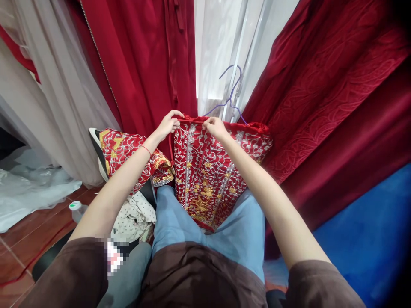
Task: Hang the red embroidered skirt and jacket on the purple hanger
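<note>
A red embroidered garment (205, 175), stitched with silver and gold patterns, hangs down in front of my knees from a purple hanger (230, 99). My left hand (169, 125) pinches its top edge near the left corner. Farther right along the same edge, my right hand (214, 127) is closed, thumb and fingers pressed on the red band. What lies between the fingertips is too small to make out. Beside the garment, at left, a second red embroidered piece (126, 147) with gold trim rests over something dark with a white edge.
Red curtains (144, 55) hang ahead, with patterned red cloth (321, 98) to the right. Whitish drapes (61, 72) and clear plastic sheeting (28, 192) are at left. A bottle (76, 207) stands near a dotted cloth (135, 218). Blue material (369, 239) covers the lower right.
</note>
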A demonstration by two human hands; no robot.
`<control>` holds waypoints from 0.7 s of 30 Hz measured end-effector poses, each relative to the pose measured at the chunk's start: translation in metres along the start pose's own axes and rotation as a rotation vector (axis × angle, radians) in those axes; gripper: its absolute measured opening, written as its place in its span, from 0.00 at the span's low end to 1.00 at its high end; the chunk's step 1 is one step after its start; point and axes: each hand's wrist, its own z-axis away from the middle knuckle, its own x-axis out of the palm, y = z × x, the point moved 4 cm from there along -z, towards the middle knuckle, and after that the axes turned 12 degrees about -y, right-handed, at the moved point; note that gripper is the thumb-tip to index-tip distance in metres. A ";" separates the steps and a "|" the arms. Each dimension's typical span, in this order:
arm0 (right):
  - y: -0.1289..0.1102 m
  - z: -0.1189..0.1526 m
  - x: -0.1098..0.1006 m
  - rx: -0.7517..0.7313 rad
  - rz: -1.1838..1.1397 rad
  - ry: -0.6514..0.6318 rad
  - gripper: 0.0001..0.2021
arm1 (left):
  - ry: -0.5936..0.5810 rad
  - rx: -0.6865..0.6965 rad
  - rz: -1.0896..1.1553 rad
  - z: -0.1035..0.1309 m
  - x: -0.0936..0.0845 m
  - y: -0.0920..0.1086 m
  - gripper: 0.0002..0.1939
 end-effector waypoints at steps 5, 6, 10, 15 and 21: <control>0.003 0.001 -0.002 -0.011 0.159 0.061 0.12 | 0.002 0.011 -0.598 0.015 -0.010 0.010 0.13; 0.003 0.003 -0.002 -0.028 0.199 0.055 0.12 | 0.122 0.000 -0.685 0.017 -0.013 0.013 0.13; -0.003 0.016 0.004 -0.152 0.226 -0.237 0.07 | 0.470 0.069 -0.501 0.016 -0.016 0.024 0.17; -0.009 0.029 0.005 -0.275 -0.149 -0.474 0.16 | 0.074 0.116 0.011 -0.002 0.001 0.023 0.22; -0.003 0.023 0.016 -0.275 -0.280 -0.366 0.26 | -0.231 0.103 -0.171 0.011 0.009 0.029 0.16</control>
